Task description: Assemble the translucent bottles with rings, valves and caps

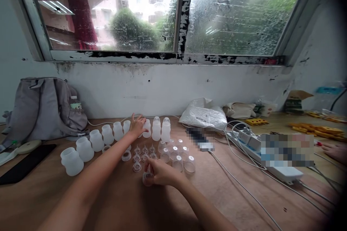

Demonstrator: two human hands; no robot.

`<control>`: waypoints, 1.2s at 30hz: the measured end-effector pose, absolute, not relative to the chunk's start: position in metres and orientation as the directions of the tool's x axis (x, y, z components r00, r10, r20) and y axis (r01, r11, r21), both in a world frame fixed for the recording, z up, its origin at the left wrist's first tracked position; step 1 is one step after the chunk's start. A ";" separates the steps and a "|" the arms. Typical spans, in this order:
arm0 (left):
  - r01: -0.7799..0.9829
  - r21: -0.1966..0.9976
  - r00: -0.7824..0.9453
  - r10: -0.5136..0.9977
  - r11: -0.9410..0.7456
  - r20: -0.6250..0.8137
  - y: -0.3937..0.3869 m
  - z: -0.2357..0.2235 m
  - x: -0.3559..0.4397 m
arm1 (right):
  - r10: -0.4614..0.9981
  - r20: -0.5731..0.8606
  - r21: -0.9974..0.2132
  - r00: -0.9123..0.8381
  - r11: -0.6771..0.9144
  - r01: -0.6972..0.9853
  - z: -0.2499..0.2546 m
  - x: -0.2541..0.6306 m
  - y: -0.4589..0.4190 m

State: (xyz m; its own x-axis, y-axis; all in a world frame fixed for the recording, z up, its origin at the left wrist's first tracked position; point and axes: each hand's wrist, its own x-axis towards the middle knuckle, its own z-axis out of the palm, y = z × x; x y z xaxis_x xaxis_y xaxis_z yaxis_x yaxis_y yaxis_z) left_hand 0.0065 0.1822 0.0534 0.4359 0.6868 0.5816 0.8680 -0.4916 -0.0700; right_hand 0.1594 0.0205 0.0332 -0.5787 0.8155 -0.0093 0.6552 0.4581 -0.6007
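My left hand [139, 126] reaches to the back row, fingers spread, above and beside a frosted baby bottle [146, 129]. Part of that row is hidden behind it. Near the front, my right hand [162, 172] has thumb and fingers closed on a small clear round bottle part [148, 179]; its exact shape is partly covered. Several clear bottle nipples [137, 166] stand in rows just behind. To the right are several clear domed caps [178, 164]. Two bottles with tops [156, 129] end the row, while open bottles [72, 161] curve toward the left front.
A grey backpack [45, 110] and a black flat object [27, 164] lie left. A silver packet [203, 113] rests against the wall. Cables and a white power strip [282, 171] stretch across the right, near yellow parts [317, 130] and another person's hand [334, 151].
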 end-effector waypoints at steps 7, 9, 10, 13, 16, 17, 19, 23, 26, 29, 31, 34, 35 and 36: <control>0.875 -0.049 0.398 0.657 -0.482 0.640 0.162 0.063 0.007 | 0.825 0.006 -0.599 -0.566 0.456 0.658 0.032 0.155 0.021; 0.867 0.000 0.360 0.626 -0.498 0.692 0.141 0.070 0.001 | 0.831 0.032 -0.619 -0.555 0.452 0.642 0.030 0.154 0.022; 0.855 0.026 0.349 0.610 -0.518 0.711 0.127 0.072 -0.003 | 0.833 0.048 -0.634 -0.551 0.452 0.628 0.028 0.153 0.023; 0.799 0.096 0.350 0.588 -0.594 0.730 0.075 0.067 -0.020 | 0.830 0.102 -0.688 -0.548 0.457 0.564 0.024 0.151 0.024; 0.719 0.169 0.425 0.619 -0.675 0.661 0.023 0.048 -0.038 | 0.842 0.148 -0.758 -0.519 0.434 0.487 0.023 0.146 0.023; 0.708 0.194 0.436 0.636 -0.679 0.636 0.009 0.041 -0.044 | 0.846 0.154 -0.793 -0.510 0.414 0.447 0.022 0.143 0.022; 0.675 0.239 0.461 0.652 -0.698 0.603 -0.011 0.027 -0.052 | 0.843 0.162 -0.862 -0.513 0.374 0.342 0.022 0.137 0.019; 0.587 0.346 0.524 0.670 -0.732 0.526 -0.022 0.016 -0.058 | 0.790 0.214 -0.892 -0.574 0.397 0.214 0.020 0.125 0.010; 0.537 0.373 0.561 0.650 -0.757 0.512 -0.021 0.018 -0.056 | 0.775 0.250 -0.849 -0.580 0.464 0.255 0.015 0.117 0.004; 0.544 0.391 0.558 0.669 -0.742 0.492 -0.021 0.022 -0.055 | 0.788 0.272 -0.821 -0.553 0.490 0.294 0.012 0.112 0.000; 0.550 0.398 0.559 0.678 -0.734 0.477 -0.021 0.024 -0.056 | 0.807 0.270 -0.830 -0.526 0.472 0.297 0.013 0.110 -0.002; 0.582 0.370 0.562 0.686 -0.725 0.462 -0.021 0.026 -0.062 | 0.853 0.275 -0.860 -0.444 0.424 0.283 0.018 0.112 0.000; 0.601 0.356 0.557 0.694 -0.716 0.455 -0.020 0.026 -0.065 | 0.876 0.285 -0.864 -0.389 0.411 0.291 0.020 0.115 0.003; 0.623 0.342 0.550 0.705 -0.704 0.448 -0.018 0.027 -0.069 | 0.897 0.299 -0.860 -0.324 0.401 0.317 0.022 0.119 0.006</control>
State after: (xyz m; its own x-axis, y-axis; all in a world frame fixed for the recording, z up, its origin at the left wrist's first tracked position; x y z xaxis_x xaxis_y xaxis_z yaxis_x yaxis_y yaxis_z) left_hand -0.0688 -0.0184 0.0266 0.5497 0.7048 0.4485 0.6229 -0.7035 0.3420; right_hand 0.1189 0.0058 0.0222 -0.3244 0.8974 0.2989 0.3166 0.4008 -0.8597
